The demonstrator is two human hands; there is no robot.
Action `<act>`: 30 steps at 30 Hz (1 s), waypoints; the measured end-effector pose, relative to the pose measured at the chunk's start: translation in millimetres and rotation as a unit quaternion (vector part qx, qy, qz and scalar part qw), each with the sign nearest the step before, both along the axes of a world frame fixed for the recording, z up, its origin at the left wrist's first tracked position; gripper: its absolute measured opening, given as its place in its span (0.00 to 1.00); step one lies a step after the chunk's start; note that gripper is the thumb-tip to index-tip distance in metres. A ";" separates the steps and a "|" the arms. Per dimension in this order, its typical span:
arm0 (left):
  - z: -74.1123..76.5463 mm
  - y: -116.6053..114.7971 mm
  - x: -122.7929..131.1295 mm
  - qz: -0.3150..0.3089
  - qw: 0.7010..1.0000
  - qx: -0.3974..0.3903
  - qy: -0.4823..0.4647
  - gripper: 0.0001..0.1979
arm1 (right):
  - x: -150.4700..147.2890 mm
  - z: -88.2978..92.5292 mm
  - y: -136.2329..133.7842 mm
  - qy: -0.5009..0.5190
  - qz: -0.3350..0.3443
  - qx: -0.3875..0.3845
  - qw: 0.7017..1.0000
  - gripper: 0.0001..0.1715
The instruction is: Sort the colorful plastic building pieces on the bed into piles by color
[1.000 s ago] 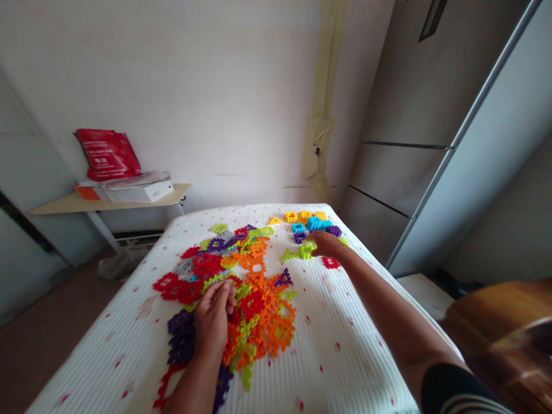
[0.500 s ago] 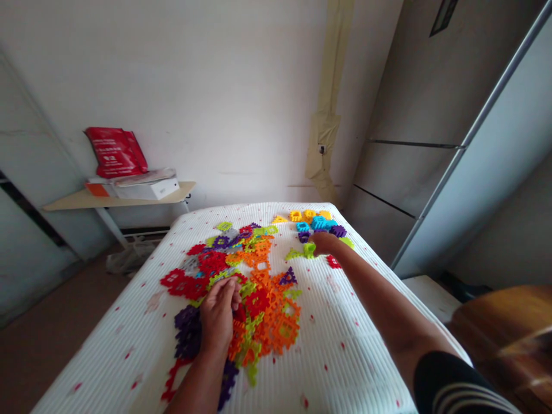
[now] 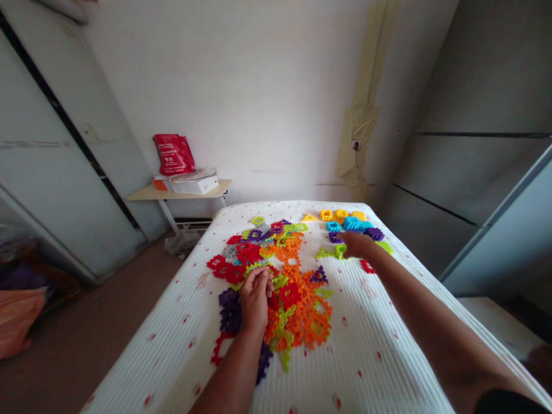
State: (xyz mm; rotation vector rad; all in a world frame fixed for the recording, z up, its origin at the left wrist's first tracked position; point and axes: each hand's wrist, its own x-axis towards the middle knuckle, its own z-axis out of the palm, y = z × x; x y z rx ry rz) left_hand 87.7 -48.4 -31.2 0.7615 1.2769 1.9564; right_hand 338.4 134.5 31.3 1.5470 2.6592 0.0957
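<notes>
A pile of flat, toothed interlocking plastic pieces in orange [image 3: 305,315], red [image 3: 249,253], purple [image 3: 230,310], lime green and grey lies spread over the bed. Above its near middle, my left hand [image 3: 255,296] has its fingers curled together; whatever they may hold is hidden. My right hand [image 3: 357,244] reaches out to the far right side, its fingers closed at a lime-green interlocking block [image 3: 340,251], partly covered by the hand. A flat lime-green piece [image 3: 324,253] lies just left of that block. Close beyond the hand is a purple block [image 3: 334,237].
Yellow blocks [image 3: 326,215], blue blocks [image 3: 352,223] and a purple block [image 3: 375,233] stand grouped at the far right of the white ribbed bedcover [image 3: 357,322]. Against the wall, a small table [image 3: 181,194] bears a red bag [image 3: 173,154] and white box [image 3: 196,184].
The camera view has turned left, so everything sits further right in the picture. Both hands keep nearly the same places over the pieces.
</notes>
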 end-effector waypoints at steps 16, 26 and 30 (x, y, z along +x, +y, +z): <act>-2.7 1.1 -7.8 0.030 0.993 0.060 -0.094 0.20 | -176.9 -8.2 -54.2 0.048 0.208 0.034 0.976 0.19; -4.7 2.5 -7.3 0.027 0.994 0.058 -0.085 0.20 | -204.9 -31.4 -38.5 0.045 0.192 0.036 0.980 0.17; -5.9 2.4 -7.9 0.024 0.995 0.057 -0.080 0.20 | -197.0 -30.6 -34.9 0.090 0.158 0.029 0.983 0.17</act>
